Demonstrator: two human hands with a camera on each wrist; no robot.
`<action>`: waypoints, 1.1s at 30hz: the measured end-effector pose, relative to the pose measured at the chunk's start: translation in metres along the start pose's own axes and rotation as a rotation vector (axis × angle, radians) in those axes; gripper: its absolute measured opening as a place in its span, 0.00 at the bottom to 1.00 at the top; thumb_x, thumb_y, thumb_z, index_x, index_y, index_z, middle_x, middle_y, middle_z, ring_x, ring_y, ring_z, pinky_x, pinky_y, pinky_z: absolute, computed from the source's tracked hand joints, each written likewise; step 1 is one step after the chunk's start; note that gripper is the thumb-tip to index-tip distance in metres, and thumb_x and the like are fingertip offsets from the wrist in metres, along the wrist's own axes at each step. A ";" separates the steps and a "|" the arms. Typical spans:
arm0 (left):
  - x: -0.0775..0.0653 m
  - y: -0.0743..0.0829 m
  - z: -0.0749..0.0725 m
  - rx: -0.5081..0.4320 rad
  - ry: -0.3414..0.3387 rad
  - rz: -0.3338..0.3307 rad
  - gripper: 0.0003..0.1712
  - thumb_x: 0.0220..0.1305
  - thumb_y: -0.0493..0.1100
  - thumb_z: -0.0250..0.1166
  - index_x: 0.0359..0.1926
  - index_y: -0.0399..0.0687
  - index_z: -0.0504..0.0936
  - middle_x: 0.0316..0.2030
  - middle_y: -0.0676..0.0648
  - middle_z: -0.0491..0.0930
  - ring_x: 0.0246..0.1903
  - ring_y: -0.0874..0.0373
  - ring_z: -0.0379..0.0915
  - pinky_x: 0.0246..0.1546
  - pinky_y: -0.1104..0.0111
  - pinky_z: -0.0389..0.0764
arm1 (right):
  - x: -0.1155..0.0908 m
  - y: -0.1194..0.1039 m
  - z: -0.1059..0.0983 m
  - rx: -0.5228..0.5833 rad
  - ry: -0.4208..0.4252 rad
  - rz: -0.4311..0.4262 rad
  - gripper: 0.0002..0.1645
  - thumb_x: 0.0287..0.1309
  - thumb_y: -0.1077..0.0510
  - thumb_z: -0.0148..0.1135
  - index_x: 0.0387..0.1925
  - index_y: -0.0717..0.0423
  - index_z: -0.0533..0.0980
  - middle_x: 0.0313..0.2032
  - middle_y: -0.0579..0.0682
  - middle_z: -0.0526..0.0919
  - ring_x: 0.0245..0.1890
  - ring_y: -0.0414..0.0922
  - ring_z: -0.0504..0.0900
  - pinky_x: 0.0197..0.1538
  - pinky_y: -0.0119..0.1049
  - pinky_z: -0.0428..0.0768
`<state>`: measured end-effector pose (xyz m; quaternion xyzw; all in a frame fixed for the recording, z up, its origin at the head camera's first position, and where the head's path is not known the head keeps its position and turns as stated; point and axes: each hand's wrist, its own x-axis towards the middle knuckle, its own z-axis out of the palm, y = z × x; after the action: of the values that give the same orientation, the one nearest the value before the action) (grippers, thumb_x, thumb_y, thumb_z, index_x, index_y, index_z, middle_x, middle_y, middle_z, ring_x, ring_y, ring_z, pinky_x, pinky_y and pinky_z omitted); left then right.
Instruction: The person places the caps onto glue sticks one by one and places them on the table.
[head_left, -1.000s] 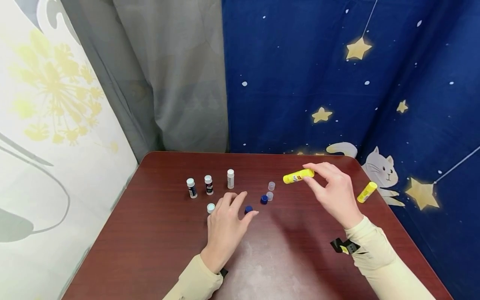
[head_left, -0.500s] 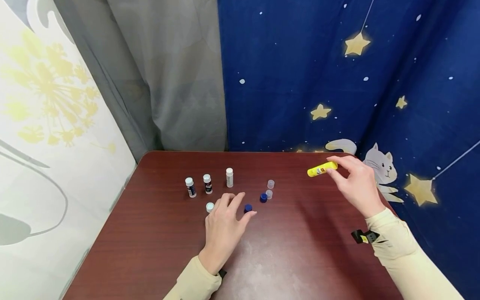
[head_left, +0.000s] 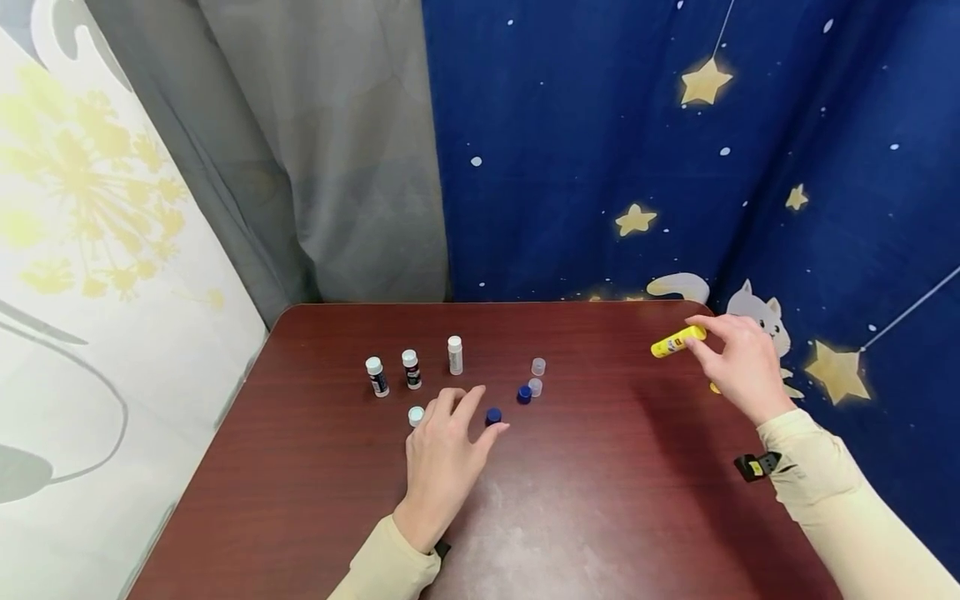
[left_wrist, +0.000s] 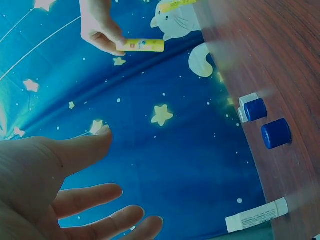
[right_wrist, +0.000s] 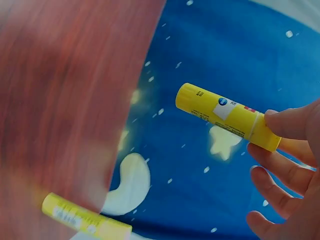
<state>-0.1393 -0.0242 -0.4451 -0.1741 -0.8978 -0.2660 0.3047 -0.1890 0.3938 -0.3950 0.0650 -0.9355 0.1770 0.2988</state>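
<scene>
My right hand (head_left: 742,367) holds a yellow glue stick (head_left: 677,342) above the right part of the table. Thumb and forefinger pinch it at one end in the right wrist view, and the rest of the stick (right_wrist: 220,111) points away from the palm. A second yellow glue stick (right_wrist: 85,217) stands by the table's right edge, mostly hidden behind the hand in the head view. My left hand (head_left: 442,462) is over the middle of the table, fingers spread and bent, holding nothing. Close to its thumb and forefinger sits a small blue cap (head_left: 492,416).
Two dark-labelled tubes with white tops (head_left: 377,377) and a white glue stick (head_left: 455,356) stand at back left. A white-topped thing (head_left: 416,416) is partly behind the left hand. Another blue cap (head_left: 524,394) and two clear caps (head_left: 538,367) are right of centre. Curtains hang behind the table (head_left: 600,492).
My right hand has carried the yellow glue stick to the right, toward the table's right edge, and now covers most of the second one. The left hand has stayed nearly still.
</scene>
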 end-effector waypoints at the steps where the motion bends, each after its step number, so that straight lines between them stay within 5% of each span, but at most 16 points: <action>1: 0.000 0.000 0.000 0.001 -0.001 -0.004 0.33 0.53 0.61 0.77 0.58 0.54 0.84 0.43 0.51 0.78 0.36 0.57 0.77 0.25 0.63 0.78 | 0.000 0.004 0.000 -0.007 -0.011 0.007 0.17 0.59 0.58 0.72 0.50 0.56 0.83 0.42 0.60 0.85 0.45 0.58 0.74 0.45 0.56 0.68; 14: -0.001 -0.003 0.000 0.000 -0.023 -0.028 0.34 0.52 0.60 0.78 0.58 0.53 0.84 0.43 0.51 0.77 0.35 0.58 0.75 0.24 0.66 0.77 | -0.001 0.047 0.005 -0.109 -0.110 0.009 0.16 0.57 0.59 0.72 0.47 0.59 0.84 0.39 0.62 0.85 0.44 0.61 0.74 0.46 0.58 0.68; 33: -0.002 -0.006 0.002 -0.005 -0.017 -0.024 0.32 0.52 0.58 0.79 0.57 0.53 0.85 0.43 0.51 0.77 0.33 0.58 0.75 0.24 0.65 0.77 | -0.008 0.082 0.017 -0.226 -0.235 0.000 0.16 0.52 0.62 0.72 0.45 0.57 0.85 0.41 0.62 0.86 0.51 0.68 0.70 0.46 0.68 0.64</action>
<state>-0.1418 -0.0283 -0.4504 -0.1664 -0.9017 -0.2703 0.2937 -0.2102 0.4635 -0.4366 0.0512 -0.9780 0.0619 0.1925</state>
